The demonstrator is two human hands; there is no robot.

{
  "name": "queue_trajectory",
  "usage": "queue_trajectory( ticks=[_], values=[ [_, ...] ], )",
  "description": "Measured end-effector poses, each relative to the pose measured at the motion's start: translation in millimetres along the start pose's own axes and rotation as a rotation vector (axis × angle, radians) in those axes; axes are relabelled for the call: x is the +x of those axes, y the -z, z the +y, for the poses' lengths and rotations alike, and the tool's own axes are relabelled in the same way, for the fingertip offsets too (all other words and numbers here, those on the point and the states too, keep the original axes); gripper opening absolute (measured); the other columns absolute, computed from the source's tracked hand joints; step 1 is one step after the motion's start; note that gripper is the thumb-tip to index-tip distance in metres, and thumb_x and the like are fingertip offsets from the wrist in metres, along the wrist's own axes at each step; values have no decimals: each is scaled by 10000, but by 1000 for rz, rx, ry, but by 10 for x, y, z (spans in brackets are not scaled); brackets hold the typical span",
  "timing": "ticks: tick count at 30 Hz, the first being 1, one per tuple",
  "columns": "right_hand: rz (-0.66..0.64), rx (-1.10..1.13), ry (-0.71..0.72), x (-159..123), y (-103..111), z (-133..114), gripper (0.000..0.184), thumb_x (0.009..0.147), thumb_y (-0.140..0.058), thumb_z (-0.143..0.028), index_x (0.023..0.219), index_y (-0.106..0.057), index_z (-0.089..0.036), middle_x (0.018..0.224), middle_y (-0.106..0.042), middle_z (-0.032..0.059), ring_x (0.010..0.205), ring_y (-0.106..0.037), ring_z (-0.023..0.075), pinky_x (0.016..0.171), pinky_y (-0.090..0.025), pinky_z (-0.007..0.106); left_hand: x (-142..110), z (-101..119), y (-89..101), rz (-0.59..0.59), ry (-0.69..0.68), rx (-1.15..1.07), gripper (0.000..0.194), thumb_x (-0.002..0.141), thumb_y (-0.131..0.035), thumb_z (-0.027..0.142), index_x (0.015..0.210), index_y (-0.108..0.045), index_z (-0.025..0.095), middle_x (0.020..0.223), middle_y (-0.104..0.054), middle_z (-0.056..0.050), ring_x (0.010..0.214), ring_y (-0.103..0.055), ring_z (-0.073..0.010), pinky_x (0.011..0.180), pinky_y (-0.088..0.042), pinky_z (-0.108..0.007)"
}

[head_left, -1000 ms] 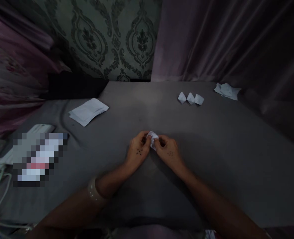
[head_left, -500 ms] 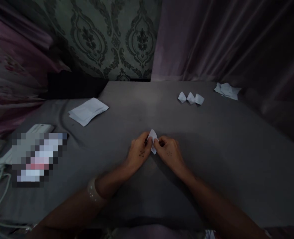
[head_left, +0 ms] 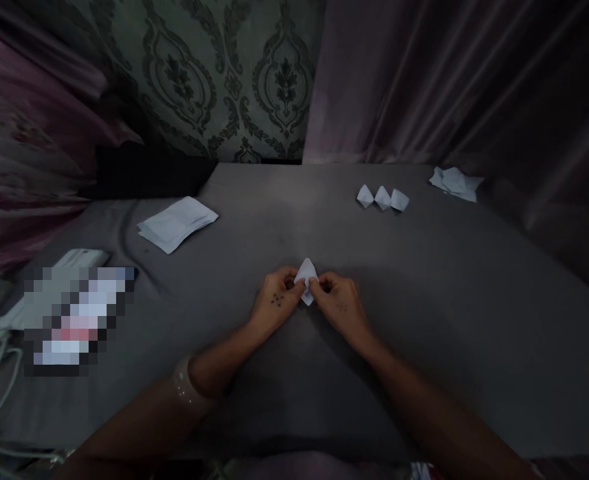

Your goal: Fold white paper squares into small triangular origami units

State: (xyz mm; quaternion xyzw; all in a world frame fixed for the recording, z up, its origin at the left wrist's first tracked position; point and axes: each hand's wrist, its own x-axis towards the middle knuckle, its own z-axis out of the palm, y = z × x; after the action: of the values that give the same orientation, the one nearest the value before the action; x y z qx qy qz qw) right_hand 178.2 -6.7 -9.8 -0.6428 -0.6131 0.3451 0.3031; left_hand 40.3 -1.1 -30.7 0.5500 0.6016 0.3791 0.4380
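A small folded piece of white paper point(head_left: 306, 272), pointed at its top and bottom, is held between my two hands above the grey cloth. My left hand point(head_left: 277, 297) pinches its left side, with the thumb on the near face. On the right side my right hand point(head_left: 342, 300) pinches it in the same way, and the two thumbs almost meet at the middle. The fingers behind the paper are partly hidden. Beyond my hands, to the right, stand three folded paper shapes point(head_left: 382, 198) in a row.
A stack of white paper sheets point(head_left: 177, 223) lies at the left. More white paper pieces point(head_left: 456, 183) are heaped at the far right. A blurred-out device point(head_left: 79, 320), white cables point(head_left: 4, 380) and a black cloth point(head_left: 149, 172) occupy the left side of the grey cloth point(head_left: 284, 200).
My left hand has shifted slightly left and up. The folded paper looks wider between the thumbs, with more of its front face showing. The other papers have stayed put.
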Motion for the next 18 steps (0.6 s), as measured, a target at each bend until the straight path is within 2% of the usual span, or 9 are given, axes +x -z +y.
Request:
queue_trajectory(
  ticks=[6, 11, 15, 18],
  values=[
    [-9, -18, 11, 6, -18, 8, 250, 819, -549, -345, 670, -653, -173, 545, -613, 5, 526, -559, 134, 531, -361, 245, -62, 49, 29, 60, -59, 149, 176, 816, -573, 295, 875, -687, 175, 714, -691, -28, 609, -613, -152, 558, -433, -235],
    [-38, 30, 17, 7, -1, 2, 234, 835, -532, -328, 719, -666, -175, 622, -659, 22, 570, -594, 142, 559, -400, 244, -15, -28, 30, 72, -54, 62, 163, 794, -593, 290, 854, -681, 167, 706, -690, -30, 586, -613, -144, 522, -434, -218],
    [74, -38, 171, -69, 45, -28, 220, 865, -494, -273, 967, -676, -202, 744, -702, 21, 636, -628, 147, 642, -436, 254, 67, -86, 45, 59, 63, -86, 171, 777, -581, 269, 868, -655, 145, 647, -663, -13, 489, -581, -122, 417, -409, -190],
    [-4, -129, 325, -147, 41, -35, 276, 852, -504, -223, 1093, -639, -225, 756, -705, 6, 636, -629, 147, 657, -438, 254, 96, -66, 79, 80, 116, -100, 159, 759, -588, 256, 858, -635, 141, 621, -648, 2, 430, -554, -106, 370, -397, -179]
  ],
)
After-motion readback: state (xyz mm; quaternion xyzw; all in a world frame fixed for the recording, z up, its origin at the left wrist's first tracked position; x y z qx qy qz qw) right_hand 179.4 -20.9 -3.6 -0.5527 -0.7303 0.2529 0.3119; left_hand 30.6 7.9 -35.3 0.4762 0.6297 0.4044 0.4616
